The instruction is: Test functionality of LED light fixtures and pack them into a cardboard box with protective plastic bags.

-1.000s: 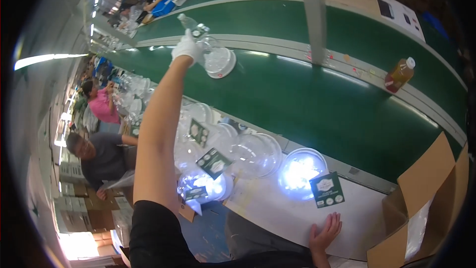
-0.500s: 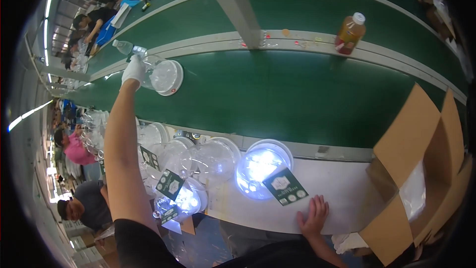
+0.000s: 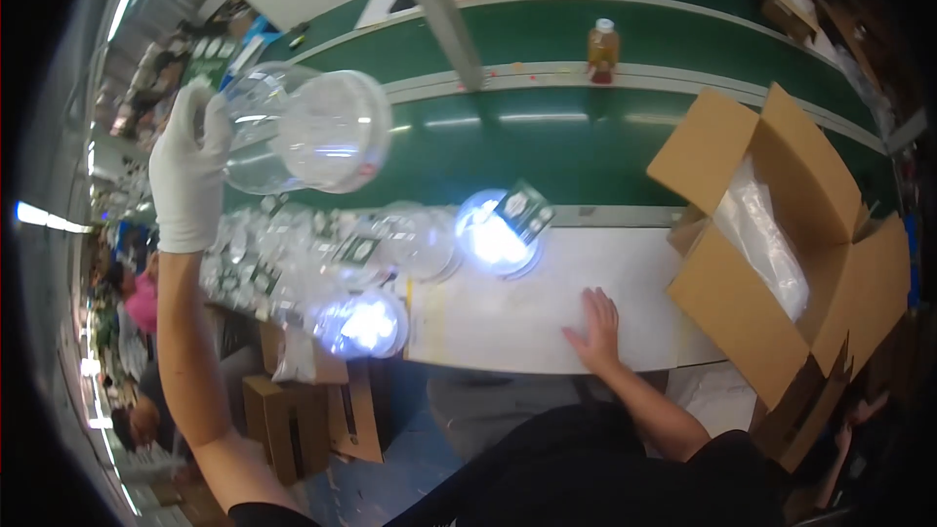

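My left hand [image 3: 190, 161], in a white glove, is raised at the left with its fingers closed on the narrow end of a clear bulb-shaped lamp [image 3: 262, 127]. The lamp lies sideways in the air, its round white base [image 3: 337, 132] turned to the right. My bare right hand [image 3: 597, 337] rests on the white tabletop [image 3: 508, 322], fingers spread, holding nothing. Beyond it to the left, a lit lamp [image 3: 493, 234] with a dark green tag [image 3: 525, 212] glows white. Another lit lamp [image 3: 366, 325] lies near the table's front edge.
Several unlit clear lamps [image 3: 415, 239] crowd the table's left part. An open cardboard box [image 3: 732, 293] with a clear plastic bag [image 3: 766, 239] stands at the right. Behind runs a green conveyor belt [image 3: 547, 161], with a bottle [image 3: 603, 51] on the rail and a grey post [image 3: 429, 10].
My left hand has lifted the clear lamp off the green belt and brought it closer. The view has shifted, and my right hand still lies on the white table.
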### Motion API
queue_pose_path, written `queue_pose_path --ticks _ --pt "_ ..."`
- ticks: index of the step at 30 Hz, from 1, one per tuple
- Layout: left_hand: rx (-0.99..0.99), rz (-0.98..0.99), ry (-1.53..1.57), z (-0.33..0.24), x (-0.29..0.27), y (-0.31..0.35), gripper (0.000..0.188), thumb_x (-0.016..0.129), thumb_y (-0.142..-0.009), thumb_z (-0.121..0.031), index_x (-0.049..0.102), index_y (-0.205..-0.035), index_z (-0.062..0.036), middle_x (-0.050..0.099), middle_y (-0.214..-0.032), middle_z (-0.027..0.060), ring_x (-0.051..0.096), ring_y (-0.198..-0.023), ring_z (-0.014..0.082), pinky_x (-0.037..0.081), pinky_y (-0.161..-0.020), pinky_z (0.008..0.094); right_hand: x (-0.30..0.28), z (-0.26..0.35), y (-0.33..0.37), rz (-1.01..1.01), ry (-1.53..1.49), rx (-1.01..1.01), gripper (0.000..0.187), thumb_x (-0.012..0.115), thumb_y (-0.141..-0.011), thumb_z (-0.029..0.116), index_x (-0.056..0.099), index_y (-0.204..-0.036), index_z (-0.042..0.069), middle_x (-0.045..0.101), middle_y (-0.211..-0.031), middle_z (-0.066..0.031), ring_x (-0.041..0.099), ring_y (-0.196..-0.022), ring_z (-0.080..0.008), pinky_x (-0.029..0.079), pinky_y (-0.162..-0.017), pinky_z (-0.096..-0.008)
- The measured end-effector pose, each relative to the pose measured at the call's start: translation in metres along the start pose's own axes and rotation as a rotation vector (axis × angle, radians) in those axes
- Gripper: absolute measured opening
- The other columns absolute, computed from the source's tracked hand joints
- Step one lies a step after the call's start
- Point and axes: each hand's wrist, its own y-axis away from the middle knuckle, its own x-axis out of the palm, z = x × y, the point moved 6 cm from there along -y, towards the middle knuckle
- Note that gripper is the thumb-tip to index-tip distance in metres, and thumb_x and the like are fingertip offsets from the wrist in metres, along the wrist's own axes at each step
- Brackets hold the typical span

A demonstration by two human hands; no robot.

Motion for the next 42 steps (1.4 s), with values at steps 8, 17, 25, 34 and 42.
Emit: queue_pose_path --ticks 8,17,25,34,42 --pt "-0.121 0.148 0.410 -0.139 -0.073 0.154 0.012 0.065 -0.097 -0.010 0.064 -0.088 -0.0012 0.060 -0.070 0.0091 0.056 -0.058 0.0130 0.046 -0.058 0.0281 -0.078 0.146 0.033 0.610 -1.690 0.104 0.129 0.094 -0.074 0.031 0.004 -0.165 0.012 0.028 -0.165 -0.0178 0.037 -0.149 -0.0323 0.033 -0.119 -0.0459" --pt "-0.117 0.233 0.413 -0.158 0.032 0.291 0.019 0.069 -0.095 -0.022 0.062 -0.084 -0.0092 0.064 -0.066 0.0117 0.065 -0.058 0.0326 0.050 -0.054 0.0411 -0.043 0.093 0.092 0.927 -1.050 0.394 0.075 0.085 -0.077 0.000 0.049 -0.143 0.001 0.065 -0.126 -0.0088 0.059 -0.117 -0.0176 0.047 -0.104 -0.0357" --pt "-0.020 0.244 0.352 -0.177 0.101 0.318 0.016 0.071 -0.094 -0.022 0.065 -0.085 -0.0094 0.067 -0.071 0.0107 0.067 -0.062 0.0320 0.050 -0.057 0.0396 -0.028 0.017 0.054 0.302 -0.707 0.067 0.137 0.101 -0.058 0.026 0.014 -0.161 0.002 0.035 -0.159 -0.0226 0.044 -0.141 -0.0347 0.038 -0.117 -0.0457" --pt "0.033 0.301 0.335 -0.195 0.159 0.324 0.018 0.072 -0.090 -0.027 0.067 -0.080 -0.0130 0.067 -0.069 0.0090 0.065 -0.060 0.0306 0.050 -0.057 0.0419 -0.003 0.019 0.019 0.272 -0.104 -0.333 0.141 0.096 -0.056 0.048 0.014 -0.159 0.000 0.033 -0.161 -0.0244 0.034 -0.150 -0.0370 0.020 -0.126 -0.0536" --pt "-0.060 0.115 0.460 -0.200 0.191 0.341 0.020 0.082 -0.078 -0.015 0.066 -0.089 -0.0071 0.068 -0.094 0.0113 0.067 -0.089 0.0322 0.052 -0.076 0.0411 0.005 0.005 0.018 0.281 -0.204 -0.254 0.143 0.094 -0.054 0.055 0.015 -0.159 -0.001 0.044 -0.155 -0.0217 0.047 -0.142 -0.0341 0.023 -0.125 -0.0509"
